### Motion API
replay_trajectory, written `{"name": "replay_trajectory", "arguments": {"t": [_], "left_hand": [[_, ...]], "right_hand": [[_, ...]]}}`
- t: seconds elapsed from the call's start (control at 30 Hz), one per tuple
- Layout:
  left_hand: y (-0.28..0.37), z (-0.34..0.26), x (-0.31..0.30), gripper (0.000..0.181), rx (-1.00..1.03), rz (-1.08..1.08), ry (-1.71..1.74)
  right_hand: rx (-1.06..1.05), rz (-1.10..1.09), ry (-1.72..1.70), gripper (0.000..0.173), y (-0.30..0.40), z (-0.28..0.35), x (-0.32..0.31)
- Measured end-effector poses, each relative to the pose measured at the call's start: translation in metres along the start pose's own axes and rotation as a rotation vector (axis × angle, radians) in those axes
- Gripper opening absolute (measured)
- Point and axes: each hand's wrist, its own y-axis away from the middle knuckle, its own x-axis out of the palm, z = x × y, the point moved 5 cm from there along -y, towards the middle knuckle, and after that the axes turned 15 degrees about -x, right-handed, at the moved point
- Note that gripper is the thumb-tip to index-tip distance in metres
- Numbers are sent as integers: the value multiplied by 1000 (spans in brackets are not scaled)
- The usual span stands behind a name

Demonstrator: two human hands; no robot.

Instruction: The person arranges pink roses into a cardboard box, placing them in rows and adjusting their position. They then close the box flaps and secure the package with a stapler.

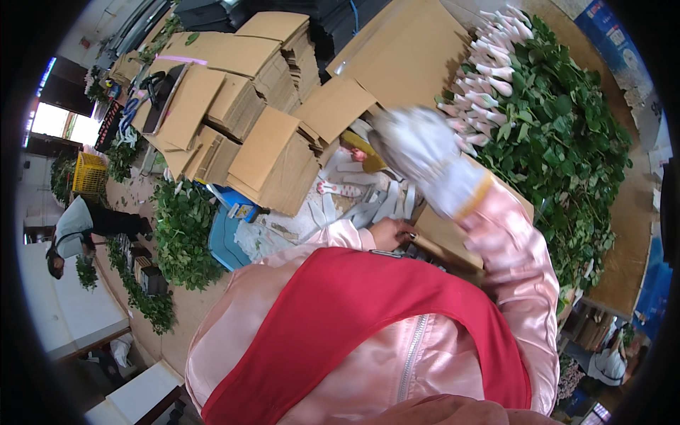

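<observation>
My left hand (pixel 392 234), bare, is at the near edge of a brown cardboard sheet (pixel 446 234), its fingers bent at the edge; whether it grips the sheet is unclear. My right hand (pixel 414 143), in a white glove, is blurred above the far end of the cardboard, and its fingers are hard to make out. Right of it lies a large heap of leafy green stems (pixel 563 111) with flower heads in pale netting sleeves (pixel 491 69). Between the hands and the cardboard stacks lie white sleeves or strips (pixel 390 202) and a pink-and-white patterned item (pixel 340 189).
Stacked cardboard pieces (pixel 271 154) stand beyond my left hand, with a large cardboard sheet (pixel 409 48) behind. A blue tub (pixel 226 239) and leafy bunches (pixel 186 234) are at the left. A person (pixel 79 228) bends at the far left, near a yellow crate (pixel 89 172).
</observation>
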Motion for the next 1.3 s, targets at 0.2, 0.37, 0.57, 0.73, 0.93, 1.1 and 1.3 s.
{"name": "replay_trajectory", "arguments": {"t": [0.2, 0.37, 0.57, 0.73, 0.93, 1.1, 1.3], "left_hand": [[-10, -4, 1, 39, -55, 190, -125], [-5, 22, 7, 40, -3, 122, -67], [-6, 7, -2, 41, 44, 157, -86], [-9, -4, -13, 46, -41, 379, -296], [-40, -111, -34, 26, 498, 253, -813], [-87, -111, -8, 14, 237, 433, -759], [-65, -83, 14, 50, 546, 424, -591]], "right_hand": [[28, 376, 108, 24, -45, -22, 37], [628, -614, -981, 23, 135, -19, -57], [1371, 273, -1391, 31, 282, -12, 17], [1564, 288, -1385, 29, 268, -2, 31], [964, 875, -727, 46, 255, -21, 35], [675, 742, -349, 52, 183, -19, -19], [375, 6, -307, 31, 235, -31, -64]]}}
